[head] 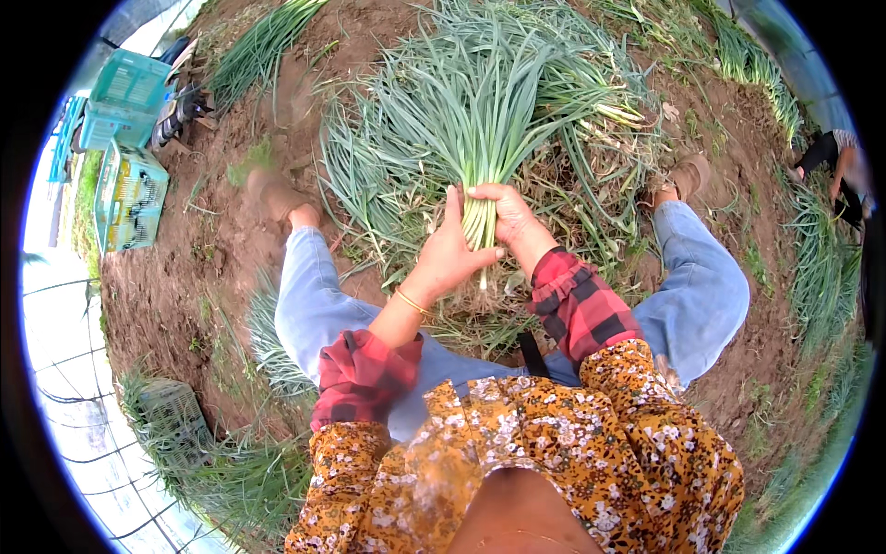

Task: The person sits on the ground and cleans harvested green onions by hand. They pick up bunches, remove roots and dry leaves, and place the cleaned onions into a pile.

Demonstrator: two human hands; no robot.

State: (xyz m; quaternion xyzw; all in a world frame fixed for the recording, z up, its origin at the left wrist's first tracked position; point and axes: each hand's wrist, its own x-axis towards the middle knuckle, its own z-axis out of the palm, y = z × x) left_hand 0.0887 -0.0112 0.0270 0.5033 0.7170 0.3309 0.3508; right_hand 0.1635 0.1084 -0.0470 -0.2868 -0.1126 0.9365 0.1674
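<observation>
Between my two hands is a bunch of green onions [479, 163], its pale stalks towards me and its long green leaves fanned out away from me. My left hand [448, 246] presses along the left side of the stalks, thumb stretched across near their lower ends. From the right, my right hand [509, 211] wraps the stalks, its fingers curled around the front. Roots hang below the bunch, partly blurred. Beyond and under it spreads a large heap of green onions [401, 90] on the ground, with pale-stalked ones [609, 107] lying at its right.
Teal plastic crates [128, 86] stand at the far left, with another crate [131, 201] nearer. A grey crate [173, 415] holds greens at the lower left. More onions [263, 48] lie on the brown soil [173, 298]. Another person [841, 166] is at the right edge.
</observation>
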